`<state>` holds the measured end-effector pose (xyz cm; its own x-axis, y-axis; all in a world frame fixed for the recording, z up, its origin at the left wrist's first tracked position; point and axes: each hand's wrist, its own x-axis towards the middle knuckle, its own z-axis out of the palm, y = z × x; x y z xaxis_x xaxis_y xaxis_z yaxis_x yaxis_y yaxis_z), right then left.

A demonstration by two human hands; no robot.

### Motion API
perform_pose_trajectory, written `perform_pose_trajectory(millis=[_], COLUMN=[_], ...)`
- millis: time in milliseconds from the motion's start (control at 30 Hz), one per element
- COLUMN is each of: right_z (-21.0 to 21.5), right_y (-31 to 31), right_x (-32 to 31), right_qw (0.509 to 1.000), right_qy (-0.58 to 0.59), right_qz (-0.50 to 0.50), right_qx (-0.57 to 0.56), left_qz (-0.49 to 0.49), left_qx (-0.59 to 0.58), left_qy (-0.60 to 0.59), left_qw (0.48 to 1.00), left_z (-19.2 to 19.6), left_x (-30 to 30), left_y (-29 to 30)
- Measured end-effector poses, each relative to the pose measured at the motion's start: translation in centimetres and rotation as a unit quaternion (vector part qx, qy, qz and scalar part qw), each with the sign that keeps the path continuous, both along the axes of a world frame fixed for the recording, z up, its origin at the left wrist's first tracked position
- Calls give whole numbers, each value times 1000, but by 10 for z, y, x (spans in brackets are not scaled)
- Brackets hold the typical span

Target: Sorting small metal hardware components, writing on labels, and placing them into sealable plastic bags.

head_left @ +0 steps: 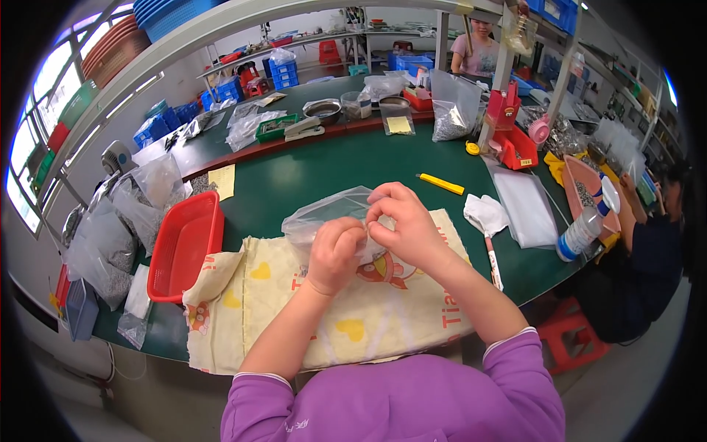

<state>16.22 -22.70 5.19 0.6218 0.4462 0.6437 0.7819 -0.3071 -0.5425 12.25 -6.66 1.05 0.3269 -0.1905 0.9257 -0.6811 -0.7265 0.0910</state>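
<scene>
Both hands are up over the middle of the green worktop (324, 166), working a clear plastic bag (324, 217). The left hand (335, 254) is curled into a loose fist, fingers closed on the bag's right end. The right hand (401, 225) sits just beside it, touching it, thumb and fingertips pinched together on the same bunched end of the film. The bag lies with its long axis roughly along the worktop's near edge, tilted a little: the gathered end points right, into the hands, and the loose, puffed body trails away to the left and slightly toward the far edge. What is inside it cannot be made out.

Under the hands lies a pale yellow printed cloth (280, 295), spread across the near edge and hanging over it. A red plastic basket (184, 247) stands just beside the cloth's left edge. Toward the right edge lie a yellow utility knife (440, 183), a crumpled white rag (486, 214) and a flat stack of clear bags (524, 206). Another person (641, 250) in dark clothing sits at the worktop's right edge.
</scene>
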Motion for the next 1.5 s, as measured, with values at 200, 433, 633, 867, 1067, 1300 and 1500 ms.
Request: perform_pose_trajectory(millis=[200,433,633,867,1067,1300,1500], right_z=[12,59,98,31,-20,7,-19], right_y=[-3,-119,-227,-102,1,2,-20], right_x=[-1,-43,-109,17,64,51,40], right_qw=[973,826,486,886,890,896,915], right_qy=[146,18,-84,235,394,255,339], right_qz=[63,371,571,196,174,175,110], right_qx=[165,425,657,348,148,317,189], left_qz=[-14,74,68,22,-113,-233,-114], left_qx=[21,68,108,-270,-345,-471,-484], left_qy=[4,13,11,169,453,338,391], left_qw=[1000,995,992,948,814,781,775], left_z=[5,64,138,102,21,51,23], left_x=[1,-14,-5,-5,2,-19,-32], left_y=[-6,11,34,123,90,86,90])
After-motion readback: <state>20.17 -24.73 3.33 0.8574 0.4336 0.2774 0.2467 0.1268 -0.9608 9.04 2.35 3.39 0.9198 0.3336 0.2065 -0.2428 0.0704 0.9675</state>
